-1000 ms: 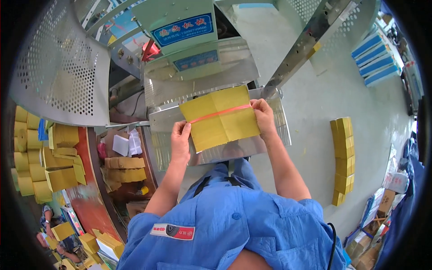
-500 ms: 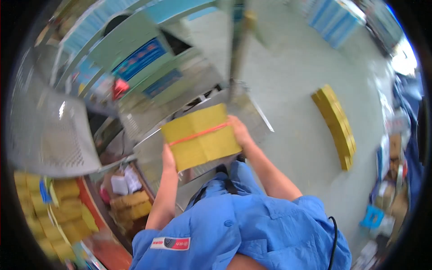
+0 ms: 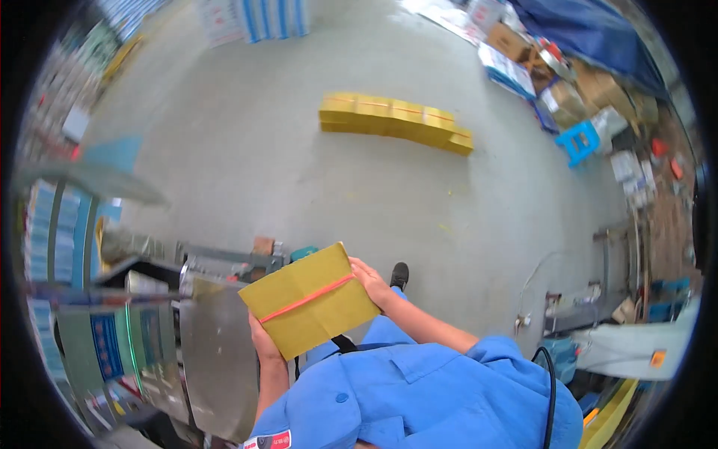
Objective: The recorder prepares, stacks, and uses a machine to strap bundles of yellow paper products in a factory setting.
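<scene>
A bundle of yellow paper [image 3: 307, 318] with a red band across its middle is held level in front of my body. My left hand [image 3: 263, 340] grips its left edge, and my right hand [image 3: 368, 281] grips the opposite edge. Both sets of fingers are partly hidden beneath the paper. Farther ahead, a slightly bent row of similar banded yellow bundles [image 3: 389, 120] lies on the grey floor, apart from my hands.
A metal machine table [image 3: 217, 352] stands close on my left. Cartons [image 3: 583, 93] and a blue plastic stool [image 3: 578, 144] are at the far right. Blue-and-white striped packages [image 3: 273, 19] stand at the back. Equipment with a pale arm [image 3: 628, 348] is on the right.
My body and view have turned right, away from the machine. The banded bundle has come along in both hands. The row on the floor now appears ahead of me.
</scene>
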Demonstrator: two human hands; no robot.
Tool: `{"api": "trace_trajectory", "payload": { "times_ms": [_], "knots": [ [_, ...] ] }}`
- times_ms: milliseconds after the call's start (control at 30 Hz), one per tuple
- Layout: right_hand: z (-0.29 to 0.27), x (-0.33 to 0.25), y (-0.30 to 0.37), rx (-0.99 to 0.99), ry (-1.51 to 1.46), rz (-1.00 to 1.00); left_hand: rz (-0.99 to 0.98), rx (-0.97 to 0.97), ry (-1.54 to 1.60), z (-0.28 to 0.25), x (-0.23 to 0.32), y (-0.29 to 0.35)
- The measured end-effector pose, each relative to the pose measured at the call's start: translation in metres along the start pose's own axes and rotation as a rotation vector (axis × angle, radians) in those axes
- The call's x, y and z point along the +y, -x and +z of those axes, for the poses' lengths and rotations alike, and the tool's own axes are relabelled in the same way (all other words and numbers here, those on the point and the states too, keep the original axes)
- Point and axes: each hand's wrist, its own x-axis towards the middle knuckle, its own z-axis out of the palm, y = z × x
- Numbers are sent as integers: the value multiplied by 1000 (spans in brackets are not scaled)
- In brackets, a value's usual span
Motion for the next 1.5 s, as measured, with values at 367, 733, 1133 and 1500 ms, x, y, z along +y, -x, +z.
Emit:
{"api": "trace_trajectory", "payload": {
  "times_ms": [367,733,1133,1500],
  "knots": [
    [-318,-124,32,447,-206,-270,-322,-378,-280,355,-150,-70],
    [-536,-253,-40,526,-447,-330,-335,-554,-478,608,-275,-192],
    [-753,-385,-154,706,-538,-302,-227,-697,-864,881,-403,-329],
    [-996,-368,-300,708,-154,-170,-619,-721,-693,1000,-587,-450]
  ]
}}
